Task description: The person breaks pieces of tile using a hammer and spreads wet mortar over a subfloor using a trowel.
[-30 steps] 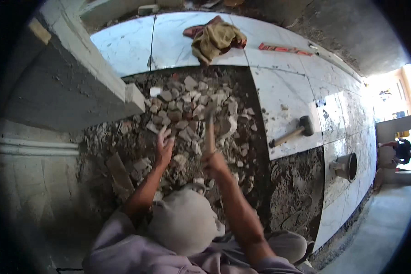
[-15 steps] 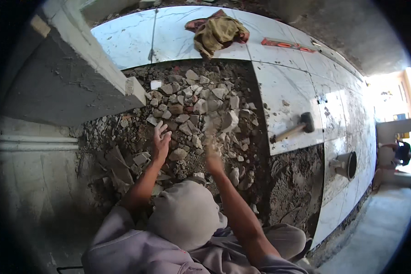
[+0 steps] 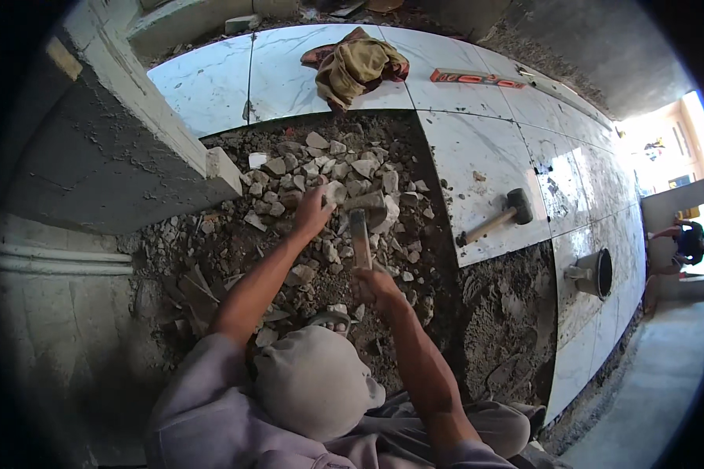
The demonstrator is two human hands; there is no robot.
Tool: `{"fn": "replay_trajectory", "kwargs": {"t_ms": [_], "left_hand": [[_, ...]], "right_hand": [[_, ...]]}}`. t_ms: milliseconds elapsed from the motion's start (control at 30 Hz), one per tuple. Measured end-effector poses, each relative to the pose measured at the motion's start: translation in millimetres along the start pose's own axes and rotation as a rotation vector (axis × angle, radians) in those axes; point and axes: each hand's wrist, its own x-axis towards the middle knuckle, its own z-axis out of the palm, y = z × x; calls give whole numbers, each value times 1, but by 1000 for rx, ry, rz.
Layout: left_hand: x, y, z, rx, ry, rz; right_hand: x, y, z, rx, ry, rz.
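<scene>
My right hand (image 3: pixel 377 285) is wrapped round the handle of a hammer (image 3: pixel 360 234), its blocky head over the heap of broken stones (image 3: pixel 321 164). Left of the hammer head, my left hand (image 3: pixel 313 211) grips a pale stone chunk (image 3: pixel 335 193). Chunk and hammer head are close together; I cannot tell whether they touch. Grey and whitish rubble of mixed sizes spreads on the dark soil around both hands.
Marble-look tiles (image 3: pixel 485 164) border the rubble; on them lie a mallet (image 3: pixel 516 209), a red spirit level (image 3: pixel 477 78), a crumpled cloth (image 3: pixel 360 66) and a tipped bucket (image 3: pixel 598 273). A concrete wall (image 3: pixel 109 164) juts in at left. Another person (image 3: pixel 687 242) is far right.
My left hand has moved right and up, and its spread fingers have closed on a stone chunk. The hammer, blurred before, now shows clearly over the stones in my right hand.
</scene>
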Motion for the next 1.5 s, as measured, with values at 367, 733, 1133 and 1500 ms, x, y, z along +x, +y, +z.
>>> {"fn": "replay_trajectory", "kwargs": {"t_ms": [367, 733, 1133, 1500], "left_hand": [[30, 10, 25, 443, 42, -198], [0, -15, 22, 15, 65, 228], [25, -11, 22, 67, -131, -23], [-28, -29, 24, -344, 315, -195]], "right_hand": [[-27, 40, -61, -460, 165, -99], [-19, 43, -55, -439, 98, -144], [-37, 27, -38, -693, 294, -390], [-161, -249, 44, -365, 193, -1607]]}}
